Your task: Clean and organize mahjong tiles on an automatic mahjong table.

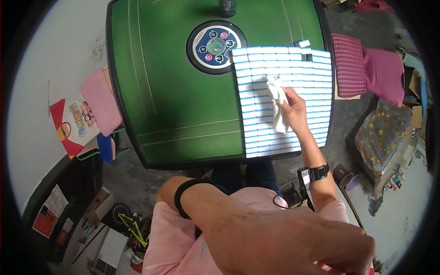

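Note:
My right hand (296,107) pinches a bunched white cloth (280,113) between thumb and fingers over a block of mahjong tiles (254,99). White tops and blue edges show on the tiles, packed in close rows on the near right of the green mahjong table (185,103). Near the block's far right corner there is a dark gap, with a loose tile (304,43) just beyond it. Very close to the camera, my left hand (292,237) is raised across my body. Its back faces up and its fingers are mostly hidden, so its grip is unclear.
A round control panel (216,47) with a clear dome sits mid-table, touching the tiles' corner. A dark cup (228,7) stands at the far side. Cloth-covered seats flank the table, pink at left (101,99) and magenta at right (350,65). A plastic-covered pile (383,134) stands at right.

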`<state>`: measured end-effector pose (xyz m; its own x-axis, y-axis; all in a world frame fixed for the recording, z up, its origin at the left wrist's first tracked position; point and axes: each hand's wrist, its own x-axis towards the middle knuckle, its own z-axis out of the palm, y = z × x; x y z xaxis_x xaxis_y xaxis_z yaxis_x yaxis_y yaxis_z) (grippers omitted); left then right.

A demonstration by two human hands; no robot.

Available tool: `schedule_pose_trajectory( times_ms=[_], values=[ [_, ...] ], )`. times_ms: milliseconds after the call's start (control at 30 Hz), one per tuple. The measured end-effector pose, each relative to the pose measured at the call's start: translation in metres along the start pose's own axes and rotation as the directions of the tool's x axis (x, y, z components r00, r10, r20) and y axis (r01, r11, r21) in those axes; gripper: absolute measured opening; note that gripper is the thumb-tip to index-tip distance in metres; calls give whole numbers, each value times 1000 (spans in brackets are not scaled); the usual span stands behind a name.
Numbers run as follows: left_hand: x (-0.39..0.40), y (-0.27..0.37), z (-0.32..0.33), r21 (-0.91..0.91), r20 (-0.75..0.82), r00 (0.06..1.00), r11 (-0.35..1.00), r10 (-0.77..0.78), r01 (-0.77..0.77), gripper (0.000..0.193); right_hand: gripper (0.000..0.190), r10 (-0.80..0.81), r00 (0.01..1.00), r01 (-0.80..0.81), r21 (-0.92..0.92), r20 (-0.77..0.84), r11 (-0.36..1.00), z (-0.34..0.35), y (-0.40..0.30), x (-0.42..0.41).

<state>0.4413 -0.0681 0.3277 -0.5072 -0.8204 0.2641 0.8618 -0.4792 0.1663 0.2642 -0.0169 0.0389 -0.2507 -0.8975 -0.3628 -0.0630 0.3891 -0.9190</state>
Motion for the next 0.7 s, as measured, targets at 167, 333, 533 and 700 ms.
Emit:
schedule_pose_trajectory(
  times_ms=[167,333,533,700],
  values=[
    [8,-10,-1,136,-4,960,952,279,-276,12,28,-108,994,107,-47,-16,993,9,3,21],
    [18,26,-19,230,188,965,963,-185,140,10,29,-224,974,205,-312,-27,928,23,-22,54],
    [2,66,-54,863,-278,568,57,-775,502,21,22,-457,889,417,-487,42,767,46,-26,113],
    [21,77,-277,949,-305,944,-43,124,312,37,21,-542,817,517,-664,196,539,76,-15,130]
  ],
)
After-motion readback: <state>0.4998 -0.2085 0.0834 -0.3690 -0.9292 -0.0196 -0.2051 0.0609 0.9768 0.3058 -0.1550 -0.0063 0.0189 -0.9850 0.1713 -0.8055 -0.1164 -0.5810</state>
